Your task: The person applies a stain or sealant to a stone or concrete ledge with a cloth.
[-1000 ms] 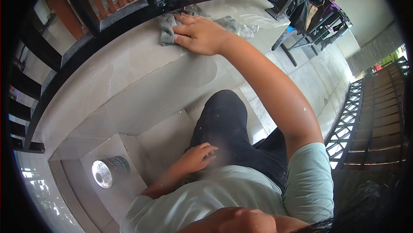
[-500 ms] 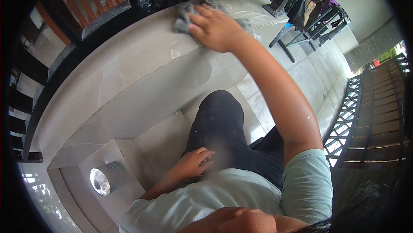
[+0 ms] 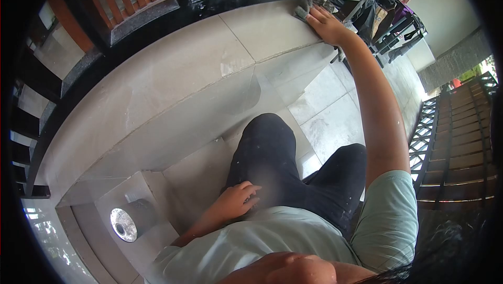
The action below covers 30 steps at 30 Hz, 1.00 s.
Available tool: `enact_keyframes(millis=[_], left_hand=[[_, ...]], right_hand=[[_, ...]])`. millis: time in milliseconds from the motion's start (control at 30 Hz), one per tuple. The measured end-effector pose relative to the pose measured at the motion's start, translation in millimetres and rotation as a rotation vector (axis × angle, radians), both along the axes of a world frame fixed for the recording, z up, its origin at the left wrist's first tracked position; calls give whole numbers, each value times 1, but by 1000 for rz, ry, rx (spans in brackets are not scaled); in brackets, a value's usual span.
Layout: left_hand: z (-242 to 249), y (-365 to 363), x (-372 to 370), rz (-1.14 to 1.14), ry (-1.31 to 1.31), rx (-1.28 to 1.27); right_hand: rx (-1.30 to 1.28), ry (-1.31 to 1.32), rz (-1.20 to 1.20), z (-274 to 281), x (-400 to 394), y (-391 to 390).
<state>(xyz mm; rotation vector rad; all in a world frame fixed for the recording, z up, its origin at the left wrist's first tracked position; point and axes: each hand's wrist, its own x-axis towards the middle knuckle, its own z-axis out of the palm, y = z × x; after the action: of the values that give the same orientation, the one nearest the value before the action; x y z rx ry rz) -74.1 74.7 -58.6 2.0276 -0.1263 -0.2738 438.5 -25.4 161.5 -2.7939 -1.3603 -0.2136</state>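
At the far right end of the pale tiled ledge (image 3: 183,53), my right hand (image 3: 330,24) presses down on a grey cloth (image 3: 302,10). Part of the cloth shows past the fingertips; the rest is hidden under the hand. That arm is stretched well out. My left hand (image 3: 238,200) rests against my lap near the waist, fingers loosely bent and apart, with nothing visible in it.
Black railing (image 3: 131,30) runs along the ledge's back edge. A cylinder with a silvery end (image 3: 124,225) sits on the lower step at left. Beyond the ledge's right end stands a rack hung with dark items (image 3: 385,9). A slatted gate (image 3: 456,142) is at far right.
My right hand has slid the cloth rightward along the ledge to its far end, and the cloth looks more bunched under it. My left hand has stayed in place.
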Motion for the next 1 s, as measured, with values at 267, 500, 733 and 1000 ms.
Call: enact_keyframes(millis=[267,500,733,1000], left_hand=[[-2,4,2,1,-23,26],[-2,-4,1,-14,-22,-29],[4,-9,-1,-41,37,13],[5,-3,0,-5,45,80]], right_hand=[[167,65,-90,-8,-11,-2],[49,118,8,5,-70,76],[214,156,491,6,-178,109],[213,95,253,-3,-119,67]])
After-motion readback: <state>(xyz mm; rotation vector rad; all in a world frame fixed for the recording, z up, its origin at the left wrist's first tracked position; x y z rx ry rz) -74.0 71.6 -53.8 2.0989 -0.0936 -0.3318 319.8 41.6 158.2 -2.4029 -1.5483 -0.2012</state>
